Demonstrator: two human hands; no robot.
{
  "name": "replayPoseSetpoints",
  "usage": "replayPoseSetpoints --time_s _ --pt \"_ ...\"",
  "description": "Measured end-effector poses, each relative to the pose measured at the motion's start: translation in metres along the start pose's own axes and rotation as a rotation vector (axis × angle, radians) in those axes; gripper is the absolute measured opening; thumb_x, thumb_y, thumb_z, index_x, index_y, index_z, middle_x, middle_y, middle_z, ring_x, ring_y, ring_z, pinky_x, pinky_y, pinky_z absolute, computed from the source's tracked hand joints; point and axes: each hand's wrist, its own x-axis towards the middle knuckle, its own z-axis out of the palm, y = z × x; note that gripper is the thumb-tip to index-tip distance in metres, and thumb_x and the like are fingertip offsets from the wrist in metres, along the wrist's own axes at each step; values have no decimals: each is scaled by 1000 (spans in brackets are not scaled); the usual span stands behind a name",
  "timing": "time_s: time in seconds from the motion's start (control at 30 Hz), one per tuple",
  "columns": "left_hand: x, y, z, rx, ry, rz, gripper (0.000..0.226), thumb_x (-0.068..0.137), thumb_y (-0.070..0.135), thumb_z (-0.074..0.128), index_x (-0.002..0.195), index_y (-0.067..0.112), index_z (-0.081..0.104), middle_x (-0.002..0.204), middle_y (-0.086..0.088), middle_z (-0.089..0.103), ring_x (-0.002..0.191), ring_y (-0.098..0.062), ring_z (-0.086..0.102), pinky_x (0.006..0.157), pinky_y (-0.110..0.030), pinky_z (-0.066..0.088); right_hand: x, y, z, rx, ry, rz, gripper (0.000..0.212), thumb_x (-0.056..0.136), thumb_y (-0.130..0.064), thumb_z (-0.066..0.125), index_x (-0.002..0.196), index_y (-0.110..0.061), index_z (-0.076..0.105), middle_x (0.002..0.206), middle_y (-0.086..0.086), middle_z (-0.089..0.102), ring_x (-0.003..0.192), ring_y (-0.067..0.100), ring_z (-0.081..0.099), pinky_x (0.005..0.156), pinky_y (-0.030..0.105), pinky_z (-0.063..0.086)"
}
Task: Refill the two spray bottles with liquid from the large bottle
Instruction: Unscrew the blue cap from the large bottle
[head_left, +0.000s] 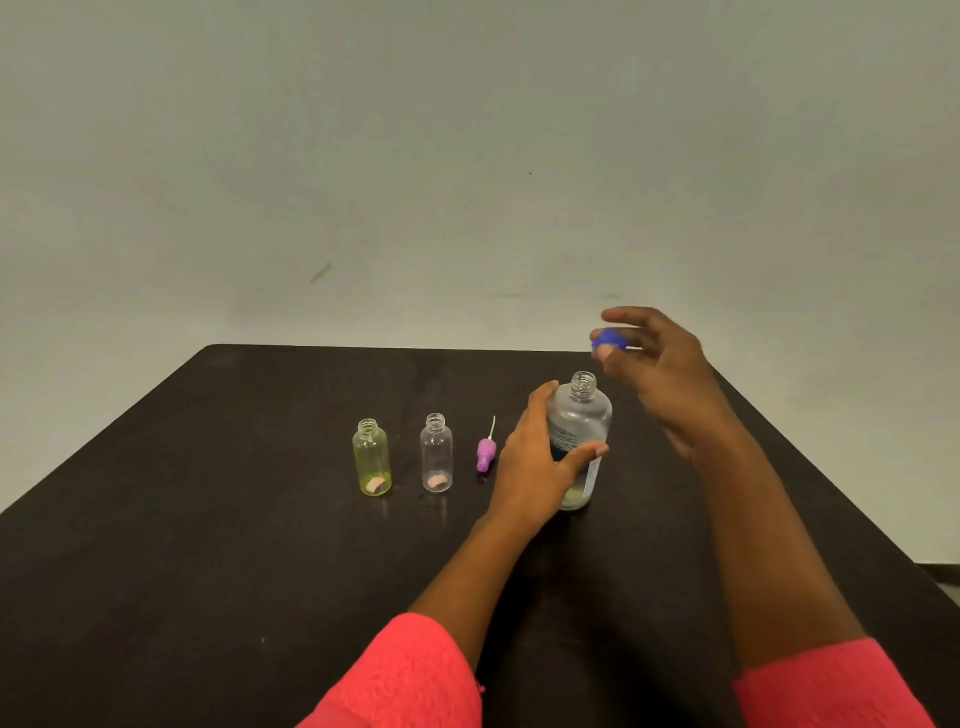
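The large clear bottle (581, 415) stands upright on the dark table (208, 519), its neck uncapped. My left hand (535, 462) grips its body from the left side. My right hand (660, 364) is raised above and to the right of the neck and pinches a blue cap (605, 339) in its fingertips. To the left stand two small uncapped bottles: a yellow-tinted one (372, 457) and a clear one (436, 453), each with a small pinkish piece at the bottom. A purple spray head (486, 453) with its thin tube lies between the clear small bottle and my left hand.
A plain pale wall rises behind the table's far edge (395, 346). The table's right edge (883, 525) runs diagonally past my right forearm. My red sleeves (405, 675) are at the bottom of the view.
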Motion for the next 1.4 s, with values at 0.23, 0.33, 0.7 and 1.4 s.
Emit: replayPoseSetpoints --time_s 0.23,0.33,0.7,1.4 --pt "-2 0 -1 0 12 1 76 77 35 75 138 33 30 134 11 47 118 -2 44 97 -16 35 0 37 -4 -75 312 198 40 79 -25 77 112 -17 54 103 2 63 93 18 62 71 26 44" --pt "-3 0 -1 7 23 1 76 77 34 75 138 32 31 133 11 48 118 -2 45 99 -16 36 -2 60 0 -191 296 266 29 83 -31 73 103 -13 61 97 3 65 91 19 63 77 32 50" --pt "-12 7 -8 152 34 11 73 83 35 69 142 28 27 136 8 46 114 3 39 84 9 19 -1 106 24 -364 69 387 25 81 -3 70 104 -10 64 104 8 67 95 20 61 83 28 48" --pt "-36 9 -18 76 117 10 90 76 47 71 146 37 15 138 27 35 126 7 32 112 -29 28 -64 95 68 321 226 -4 50 91 -58 46 118 -19 59 117 0 64 109 12 62 89 26 52"
